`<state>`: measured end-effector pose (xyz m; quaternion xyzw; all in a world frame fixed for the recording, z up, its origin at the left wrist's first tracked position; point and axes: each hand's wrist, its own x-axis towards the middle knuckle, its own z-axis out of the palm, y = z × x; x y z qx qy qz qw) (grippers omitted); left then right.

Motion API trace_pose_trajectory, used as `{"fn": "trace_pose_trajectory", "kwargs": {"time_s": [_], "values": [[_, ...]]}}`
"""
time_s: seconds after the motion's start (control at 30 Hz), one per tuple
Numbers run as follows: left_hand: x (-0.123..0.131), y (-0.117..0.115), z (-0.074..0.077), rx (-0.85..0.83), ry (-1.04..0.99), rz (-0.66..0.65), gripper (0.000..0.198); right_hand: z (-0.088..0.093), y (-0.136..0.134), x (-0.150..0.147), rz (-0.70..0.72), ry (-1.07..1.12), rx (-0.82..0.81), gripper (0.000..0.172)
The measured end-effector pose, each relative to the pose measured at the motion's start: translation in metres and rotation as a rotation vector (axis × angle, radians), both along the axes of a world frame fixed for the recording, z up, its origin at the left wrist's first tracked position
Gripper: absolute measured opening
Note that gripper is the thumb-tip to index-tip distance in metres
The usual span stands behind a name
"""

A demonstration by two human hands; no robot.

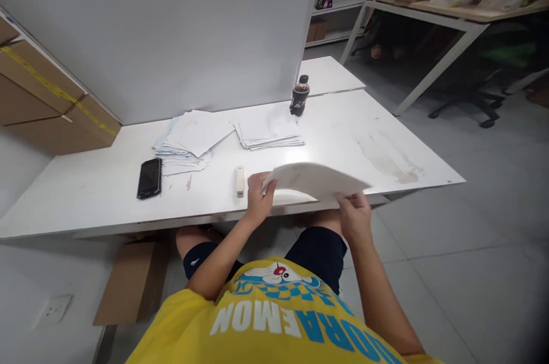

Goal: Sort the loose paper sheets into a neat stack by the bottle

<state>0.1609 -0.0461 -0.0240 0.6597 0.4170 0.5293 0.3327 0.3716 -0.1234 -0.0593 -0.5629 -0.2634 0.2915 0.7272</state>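
Between my two hands, white paper (315, 178) is held up just above the front edge of the table, bowed in the middle. I cannot tell whether it is one sheet or several. My left hand (259, 197) pinches its left end, and my right hand (355, 214) grips its lower right corner. Just left of my left hand lies a small cream-coloured stapler (240, 181). Behind the held paper is a stack of white papers (270, 131). A larger, looser pile of papers (195, 132), some bluish, lies farther left.
A dark rugged phone (150, 178) lies on the white table (98, 181). A dark drink bottle (300, 95) stands by the grey partition (193, 32). Cardboard boxes (55, 90) are at the left, and another box (131, 284) sits below.
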Motion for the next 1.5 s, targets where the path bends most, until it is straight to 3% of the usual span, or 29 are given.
{"fn": "trace_pose_trajectory", "kwargs": {"time_s": [0.1,0.2,0.33,0.43,0.5,0.63,0.73,0.8,0.9,1.03,1.13,1.23,1.33,1.5], "values": [[-0.011,0.003,-0.025,0.206,-0.002,0.003,0.033,0.001,0.005,-0.003,0.145,-0.215,-0.127,0.028],[-0.014,-0.001,-0.042,0.211,-0.057,0.071,0.039,0.006,0.015,-0.008,0.192,-0.259,-0.024,0.037],[-0.016,-0.013,-0.036,0.04,-0.008,0.059,0.038,0.009,0.029,-0.008,0.338,-0.283,-0.046,0.044],[-0.026,-0.031,-0.026,-0.04,-0.014,0.091,0.036,0.009,0.022,-0.009,0.258,-0.188,-0.101,0.038],[-0.037,-0.046,-0.027,-0.103,-0.111,0.182,0.035,0.01,0.01,-0.012,0.303,-0.128,-0.159,0.037],[-0.061,-0.068,-0.038,-0.276,-0.369,0.427,0.029,0.008,-0.013,-0.022,0.615,-0.035,-0.348,0.037],[-0.081,-0.071,-0.043,-0.364,-0.361,0.548,0.024,0.002,-0.017,-0.031,0.743,0.099,-0.458,0.041],[-0.093,-0.068,-0.04,-0.395,-0.295,0.567,0.025,-0.004,-0.016,-0.034,0.729,0.181,-0.488,0.042],[-0.107,-0.061,-0.031,-0.389,-0.15,0.503,0.026,-0.01,-0.012,-0.037,0.616,0.227,-0.49,0.037],[-0.113,-0.04,-0.014,-0.164,0.135,0.4,0.028,-0.007,-0.01,-0.042,0.517,0.204,-0.483,0.032],[-0.103,-0.012,-0.005,0.047,0.428,0.129,0.037,-0.001,-0.01,-0.047,0.476,0.184,-0.489,0.032],[-0.083,0.017,-0.009,0.114,0.657,-0.121,0.054,0.001,-0.012,-0.049,0.463,0.181,-0.483,0.031],[-0.066,0.03,-0.021,0.086,0.724,-0.129,0.062,-0.004,-0.013,-0.045,0.482,0.186,-0.459,0.031],[-0.054,0.024,-0.036,0.045,0.658,-0.073,0.066,-0.002,-0.013,-0.039,0.49,0.151,-0.439,0.031]]}}
